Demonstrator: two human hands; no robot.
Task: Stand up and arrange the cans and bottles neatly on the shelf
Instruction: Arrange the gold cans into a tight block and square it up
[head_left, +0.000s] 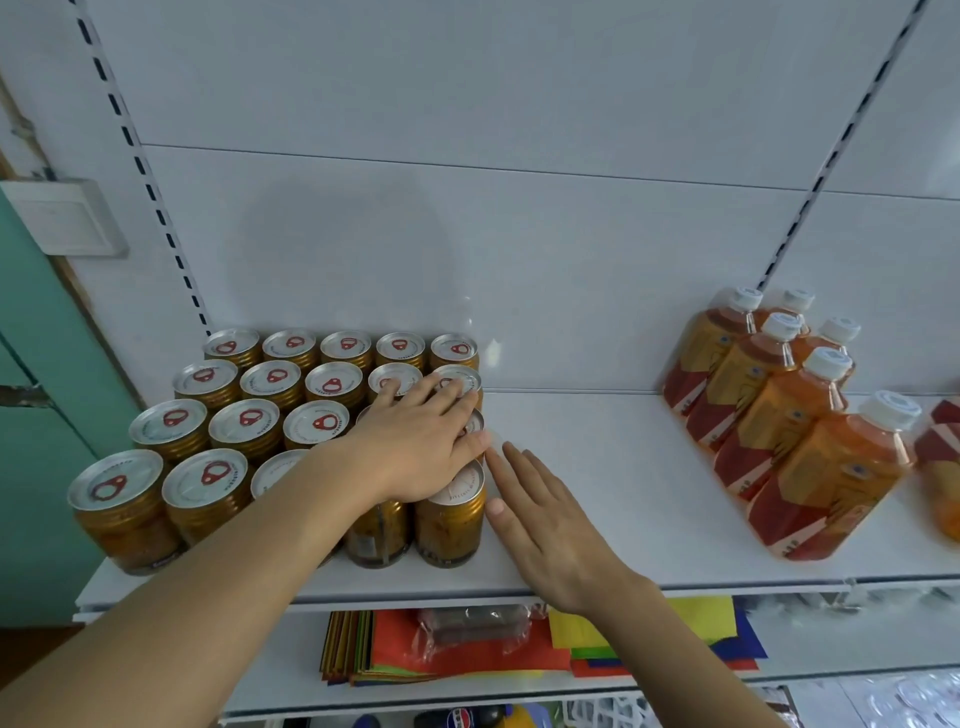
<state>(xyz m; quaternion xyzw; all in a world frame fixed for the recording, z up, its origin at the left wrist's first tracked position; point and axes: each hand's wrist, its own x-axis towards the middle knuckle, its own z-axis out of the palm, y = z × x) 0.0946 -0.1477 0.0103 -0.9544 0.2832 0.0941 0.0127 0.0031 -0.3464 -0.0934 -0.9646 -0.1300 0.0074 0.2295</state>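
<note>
We see the white shelf (597, 467) spanning the middle of the frame, backed by a pale panel wall. At the centre left of the frame the cans (249, 421) stand upright in a tight block of rows, lids up, reaching from the back wall to the front edge. At the right of the frame the bottles (779, 415) stand upright in a diagonal file, white caps up, well apart from the cans; further bottles at the far right edge are blurred and cut off. We judge the task to be largely complete: no can or bottle lies on its side. What remains appears to be squaring the right-hand column of the can block.

The left hand (415, 447) lies flat across the lids at the right end of the block, fingers (457, 395) straight and slightly spread, pressing down and holding nothing. The right hand (545, 525) rests just beside the front-right can (452, 519), fingers straight and close together, its thumb tip touching or almost touching the can wall. We cannot tell whether the fingertips touch the can behind.
</note>
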